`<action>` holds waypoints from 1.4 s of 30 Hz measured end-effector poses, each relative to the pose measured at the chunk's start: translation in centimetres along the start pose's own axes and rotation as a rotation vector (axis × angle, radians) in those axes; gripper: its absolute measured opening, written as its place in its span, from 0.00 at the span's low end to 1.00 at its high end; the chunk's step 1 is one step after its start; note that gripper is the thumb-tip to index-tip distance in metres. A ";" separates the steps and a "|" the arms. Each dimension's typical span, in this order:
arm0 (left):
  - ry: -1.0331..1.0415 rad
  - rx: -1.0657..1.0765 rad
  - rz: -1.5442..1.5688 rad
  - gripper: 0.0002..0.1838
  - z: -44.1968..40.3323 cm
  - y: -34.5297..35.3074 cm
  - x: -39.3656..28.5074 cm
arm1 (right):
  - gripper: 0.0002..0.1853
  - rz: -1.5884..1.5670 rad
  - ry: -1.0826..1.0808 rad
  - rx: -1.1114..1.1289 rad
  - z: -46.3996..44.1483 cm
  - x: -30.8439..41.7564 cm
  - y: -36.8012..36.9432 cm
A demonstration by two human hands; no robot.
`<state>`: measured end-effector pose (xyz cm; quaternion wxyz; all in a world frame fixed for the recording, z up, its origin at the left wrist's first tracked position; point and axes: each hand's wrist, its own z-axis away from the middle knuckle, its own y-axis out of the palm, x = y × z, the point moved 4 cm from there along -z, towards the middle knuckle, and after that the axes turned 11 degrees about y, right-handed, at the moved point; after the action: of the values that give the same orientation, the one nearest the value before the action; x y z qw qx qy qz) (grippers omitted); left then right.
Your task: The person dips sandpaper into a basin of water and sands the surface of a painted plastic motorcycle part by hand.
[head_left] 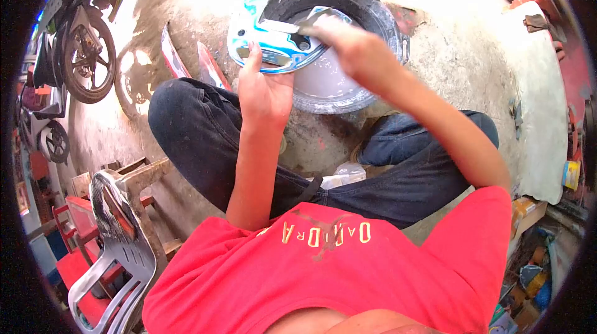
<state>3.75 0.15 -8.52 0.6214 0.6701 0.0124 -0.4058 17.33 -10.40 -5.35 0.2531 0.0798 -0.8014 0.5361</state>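
My left hand (266, 91) grips the lower edge of a blue-and-white plastic panel (277, 41), thumb on its face and fingers underneath. The panel, glossy and curved with dark holes, is held tilted over the left side of a round black tub (348, 103). My right hand (349, 45) is closed at the panel's right side, its fingertips blurred by motion. Whatever is pinched there, close to a pale strip on the panel, cannot be made out. Cloudy greyish water (320, 79) stands in the tub, and another blue-and-white piece (331, 13) shows behind my right fingers.
Two red-and-white panels (211, 65) lie on the concrete floor left of the tub. Motorcycles (90, 54) stand at the far left. A grey plastic chair (121, 253) is at lower left. A pale slab (541, 110) runs along the right, with a yellow can (571, 174) beside it.
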 end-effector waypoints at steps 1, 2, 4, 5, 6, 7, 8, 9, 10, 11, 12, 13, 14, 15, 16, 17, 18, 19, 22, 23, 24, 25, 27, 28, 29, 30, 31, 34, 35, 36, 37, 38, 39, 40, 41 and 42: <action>0.007 -0.025 -0.015 0.18 0.1 0.1 0.0 | 0.22 -0.044 0.175 0.048 -0.8 -2.0 -0.2; 0.004 -0.016 -0.010 0.18 0.4 0.3 0.1 | 0.21 -0.015 0.285 0.083 -1.0 -3.7 -0.2; 0.009 0.007 0.005 0.19 0.6 0.8 0.1 | 0.22 0.030 0.109 0.075 -0.1 -1.3 0.1; 0.017 -0.001 -0.037 0.19 0.4 0.3 0.2 | 0.23 0.014 0.009 0.025 1.1 0.2 1.0; 0.014 0.029 -0.063 0.18 0.1 -0.3 0.4 | 0.23 0.016 -0.098 -0.026 1.9 2.1 1.4; 0.009 0.065 -0.090 0.18 -0.4 -0.7 0.6 | 0.21 -0.029 -0.077 0.023 2.0 2.3 1.4; 0.000 0.101 -0.118 0.18 -0.6 -0.9 0.8 | 0.19 -0.073 -0.053 0.071 2.0 2.3 1.3; -0.016 0.081 -0.159 0.16 -0.2 -0.4 0.7 | 0.16 -0.115 0.071 0.039 1.4 0.8 1.0; -0.039 0.105 -0.216 0.16 0.0 -0.3 0.8 | 0.15 -0.154 0.196 0.007 0.2 -1.7 0.3; -0.060 0.131 -0.272 0.15 0.1 -0.2 0.9 | 0.16 -0.159 0.343 0.005 -1.0 -4.1 -0.5; -0.079 0.157 -0.327 0.15 0.2 0.0 1.0 | 0.19 -0.224 0.469 -0.130 -1.5 -5.6 -1.6; -0.090 0.169 -0.377 0.14 0.4 0.3 1.2 | 0.18 -0.277 0.735 -0.018 -1.8 -4.7 -3.6; -0.112 0.195 -0.391 0.15 0.7 0.7 1.2 | 0.19 -0.279 0.672 -0.079 -2.0 -3.9 -4.0; -0.138 0.219 -0.405 0.16 1.0 1.1 1.2 | 0.19 -0.280 0.611 -0.138 -2.0 -3.2 -4.2; -0.167 0.245 -0.418 0.18 1.3 1.4 1.4 | 0.19 -0.280 0.554 -0.198 -2.0 -2.8 -4.4; -0.178 0.249 -0.424 0.18 1.3 1.2 1.9 | 0.17 -0.251 0.402 -0.171 -1.9 -2.5 -3.4; -0.200 0.273 -0.461 0.18 1.5 1.1 2.2 | 0.16 -0.228 0.250 -0.145 -1.8 -2.0 -2.5; -0.219 0.298 -0.499 0.17 1.5 1.0 2.4 | 0.17 -0.218 0.058 -0.107 -1.3 -0.9 -1.7; -0.186 0.420 -0.568 0.17 1.4 0.9 2.1 | 0.23 -0.249 -0.255 0.041 0.4 0.9 0.0; -0.153 0.446 -0.616 0.15 1.5 1.0 1.6 | 0.24 -0.287 -0.259 0.029 0.4 0.8 -0.2; -0.125 0.470 -0.661 0.14 1.9 1.7 1.0 | 0.24 -0.280 -0.277 -0.020 0.3 0.1 -0.8; -0.198 0.449 -0.741 0.16 2.0 2.0 0.5 | 0.23 -0.223 -0.224 -0.043 -0.3 -1.4 -0.8; -0.230 0.443 -0.692 0.16 2.1 2.1 0.3 | 0.23 -0.184 -0.039 -0.094 -1.1 -3.1 -1.1; -0.247 0.442 -0.670 0.17 2.1 2.2 0.3 | 0.23 -0.341 0.161 -0.050 -0.9 -3.3 -1.5; -0.202 0.454 -0.708 0.17 2.2 2.4 0.1 | 0.23 -0.339 0.111 -0.059 -0.4 -2.5 -1.0; -0.156 0.445 -0.699 0.17 2.0 2.1 0.1 | 0.23 -0.339 0.058 -0.061 0.3 -1.4 -0.3; -0.108 0.434 -0.689 0.17 1.7 1.5 0.4 | 0.24 -0.212 -0.099 -0.088 0.9 0.8 -0.2; -0.184 0.415 -0.826 0.18 1.3 1.2 -0.2 | 0.24 -0.176 -0.186 -0.109 1.2 1.1 -0.2; -0.192 0.405 -0.810 0.18 1.5 1.8 -0.1 | 0.23 -0.160 -0.069 -0.095 0.5 -0.5 -0.4; -0.196 0.392 -0.796 0.18 1.6 2.2 0.0 | 0.22 -0.145 0.045 -0.080 -0.4 -2.0 -0.9; -0.184 0.395 -0.762 0.18 1.6 2.3 0.2 | 0.22 -0.249 0.221 0.004 -1.5 -3.4 -1.1; -0.172 0.398 -0.769 0.18 1.7 2.3 0.1 | 0.22 -0.201 0.155 -0.036 -1.1 -2.9 -1.1; -0.158 0.405 -0.776 0.19 1.7 2.4 0.0 | 0.23 -0.152 0.087 -0.079 -0.5 -1.6 -0.9; -0.142 0.405 -0.779 0.19 1.6 2.4 -0.1 | 0.23 -0.102 0.014 -0.116 0.1 -0.3 -0.7; -0.112 0.400 -0.760 0.19 1.4 2.0 0.0 | 0.23 -0.061 -0.107 -0.126 0.8 1.4 -0.1; -0.086 0.397 -0.744 0.19 1.0 1.4 0.2 | 0.24 -0.078 -0.121 -0.117 1.4 2.4 0.5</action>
<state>4.12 -1.13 -7.36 0.2913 0.7091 0.1491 -0.6246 14.58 -11.14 -4.98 0.2290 0.1284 -0.8413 0.4725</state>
